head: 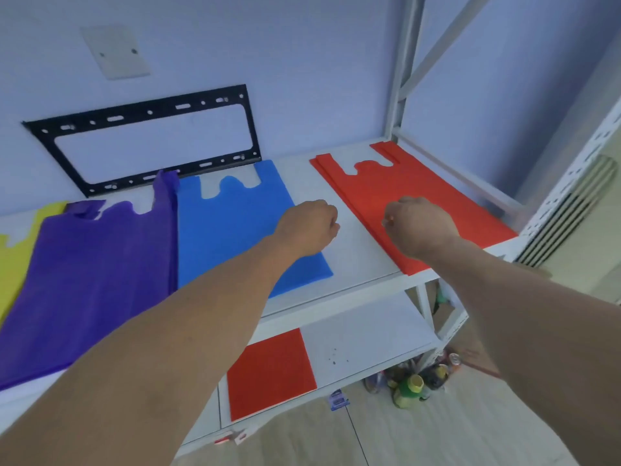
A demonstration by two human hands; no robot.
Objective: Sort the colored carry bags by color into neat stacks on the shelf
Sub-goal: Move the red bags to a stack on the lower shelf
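Carry bags lie flat in a row on the white shelf (356, 243): a yellow one (13, 264) at the left edge of the frame, a purple stack (90, 280) beside it, a blue stack (235, 227) at centre and a red stack (396, 193) at the right. The left hand (307, 227) hovers curled into a loose fist over the blue stack's right edge, holding nothing visible. The right hand (418, 225) is likewise curled, over the red stack; whether it pinches the fabric I cannot tell. Another red bag (270, 373) lies on the lower shelf (366, 334), bottom centre.
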